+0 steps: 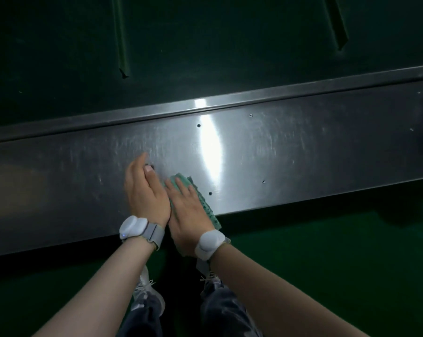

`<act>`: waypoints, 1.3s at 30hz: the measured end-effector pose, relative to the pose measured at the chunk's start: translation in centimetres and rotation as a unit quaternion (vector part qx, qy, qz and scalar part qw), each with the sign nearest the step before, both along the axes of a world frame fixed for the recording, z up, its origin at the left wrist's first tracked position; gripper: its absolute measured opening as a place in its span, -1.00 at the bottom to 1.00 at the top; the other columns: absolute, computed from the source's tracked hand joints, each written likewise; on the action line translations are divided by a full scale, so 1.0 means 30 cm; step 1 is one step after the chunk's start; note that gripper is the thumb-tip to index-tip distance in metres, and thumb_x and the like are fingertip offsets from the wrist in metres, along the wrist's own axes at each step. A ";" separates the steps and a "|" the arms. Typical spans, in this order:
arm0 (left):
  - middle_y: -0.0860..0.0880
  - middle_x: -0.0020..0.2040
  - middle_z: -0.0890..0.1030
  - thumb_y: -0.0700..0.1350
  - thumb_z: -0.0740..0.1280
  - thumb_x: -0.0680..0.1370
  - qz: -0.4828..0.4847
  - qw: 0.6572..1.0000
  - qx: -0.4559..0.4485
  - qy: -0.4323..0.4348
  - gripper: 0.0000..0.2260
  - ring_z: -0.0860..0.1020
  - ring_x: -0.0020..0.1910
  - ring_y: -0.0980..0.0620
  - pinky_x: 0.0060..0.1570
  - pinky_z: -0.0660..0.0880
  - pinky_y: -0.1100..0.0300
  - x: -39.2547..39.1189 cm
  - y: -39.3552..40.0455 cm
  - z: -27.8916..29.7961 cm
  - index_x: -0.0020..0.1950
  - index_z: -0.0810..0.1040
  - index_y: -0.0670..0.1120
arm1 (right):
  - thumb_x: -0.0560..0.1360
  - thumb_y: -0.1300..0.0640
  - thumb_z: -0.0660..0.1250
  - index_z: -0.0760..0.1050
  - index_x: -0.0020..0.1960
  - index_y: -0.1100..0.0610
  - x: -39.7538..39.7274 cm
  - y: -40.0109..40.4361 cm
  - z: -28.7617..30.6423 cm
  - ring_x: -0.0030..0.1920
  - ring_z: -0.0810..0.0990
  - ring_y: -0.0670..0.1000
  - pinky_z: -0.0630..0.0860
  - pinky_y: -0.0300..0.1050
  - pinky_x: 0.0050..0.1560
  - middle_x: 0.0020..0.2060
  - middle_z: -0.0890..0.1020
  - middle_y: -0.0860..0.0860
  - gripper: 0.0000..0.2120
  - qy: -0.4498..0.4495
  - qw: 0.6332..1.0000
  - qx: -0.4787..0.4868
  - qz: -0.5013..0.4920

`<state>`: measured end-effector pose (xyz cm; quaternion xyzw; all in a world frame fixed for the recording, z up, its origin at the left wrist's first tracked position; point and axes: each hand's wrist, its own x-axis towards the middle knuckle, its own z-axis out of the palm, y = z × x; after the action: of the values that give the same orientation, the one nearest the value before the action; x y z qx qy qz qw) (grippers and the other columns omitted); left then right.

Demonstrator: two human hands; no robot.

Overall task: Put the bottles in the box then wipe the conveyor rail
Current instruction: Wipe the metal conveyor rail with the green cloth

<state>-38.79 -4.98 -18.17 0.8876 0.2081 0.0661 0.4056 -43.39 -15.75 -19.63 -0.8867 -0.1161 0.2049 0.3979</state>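
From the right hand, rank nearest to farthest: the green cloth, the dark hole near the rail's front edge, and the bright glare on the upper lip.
1. Green ribbed cloth: under the right hand.
2. Dark hole: just right.
3. Bright glare: far, at the back.

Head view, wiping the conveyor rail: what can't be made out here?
- Green cloth: mostly covered by the right hand, so its full size is hidden.
- Left hand: fingertips blurred; whether they touch the cloth is unclear.
- Conveyor rail: both ends cut off by the frame edges.
- Bottles and box: out of frame, so that step can't be checked.
- Belt: too dark for detail.
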 end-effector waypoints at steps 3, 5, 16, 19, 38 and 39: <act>-0.03 0.46 0.48 -0.01 0.06 0.77 0.039 0.999 -0.027 -0.013 -0.62 0.43 0.29 0.25 0.23 0.30 0.52 0.020 -0.011 0.029 0.53 0.46 -0.02 | 0.76 0.03 0.14 0.28 0.65 -0.04 0.000 -0.035 0.112 0.63 0.23 -0.14 0.16 -0.17 0.65 0.63 0.37 -0.02 -0.55 0.137 0.969 0.126 -0.164; -0.05 0.46 0.49 0.00 0.08 0.77 0.044 0.998 -0.039 -0.015 -0.62 0.43 0.29 0.25 0.19 0.28 0.58 0.037 -0.018 0.041 0.53 0.46 -0.03 | 0.78 0.03 0.15 0.42 0.55 0.11 0.045 -0.091 0.189 0.49 0.51 0.10 0.45 -0.23 0.40 0.46 0.57 0.13 -0.62 0.260 0.890 0.206 -0.314; 0.05 0.51 0.40 0.16 0.05 0.76 -0.059 0.997 -0.037 0.043 -0.57 0.37 0.41 0.17 0.40 0.33 0.12 0.012 -0.195 -0.027 0.59 0.35 0.06 | 0.74 0.04 0.19 0.61 0.32 0.14 0.231 -0.710 0.317 0.29 0.64 0.27 0.56 0.26 0.36 0.18 0.72 0.14 -0.68 0.113 0.798 0.209 -0.554; 0.02 0.54 0.37 0.19 0.01 0.76 -0.109 0.992 0.003 0.059 -0.54 0.32 0.48 0.09 0.47 0.28 0.06 0.008 -0.229 -0.054 0.61 0.31 0.06 | 0.74 -0.04 0.14 0.50 0.44 -0.10 0.227 -0.808 0.245 0.25 0.64 0.15 0.54 -0.03 0.12 0.15 0.69 -0.08 -0.68 0.034 0.880 0.022 -0.472; -0.20 0.72 -0.14 0.29 -0.04 0.72 -0.291 0.908 0.263 0.148 -0.27 -0.16 0.70 -0.15 0.65 -0.15 -0.09 0.151 -0.271 -0.111 0.73 -0.12 -0.12 | 0.76 -0.11 -0.01 -0.04 0.75 0.14 0.318 -0.881 -0.063 0.73 -0.04 0.24 -0.05 0.29 0.71 0.73 0.00 0.20 -0.36 -0.087 0.904 -0.367 -0.202; -0.20 0.72 -0.14 0.30 -0.05 0.71 -0.294 0.905 0.267 0.153 -0.27 -0.16 0.70 -0.15 0.65 -0.15 -0.08 0.157 -0.267 -0.109 0.73 -0.13 -0.12 | 0.76 -0.11 -0.02 -0.07 0.75 0.14 0.323 -0.890 -0.061 0.73 -0.06 0.24 -0.07 0.28 0.71 0.73 -0.03 0.20 -0.35 -0.074 0.906 -0.370 -0.192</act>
<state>-34.09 -12.99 -21.45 0.9828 -0.0287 -0.1397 0.1177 -33.69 -42.44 -21.46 -0.9881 0.1111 0.0865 0.0627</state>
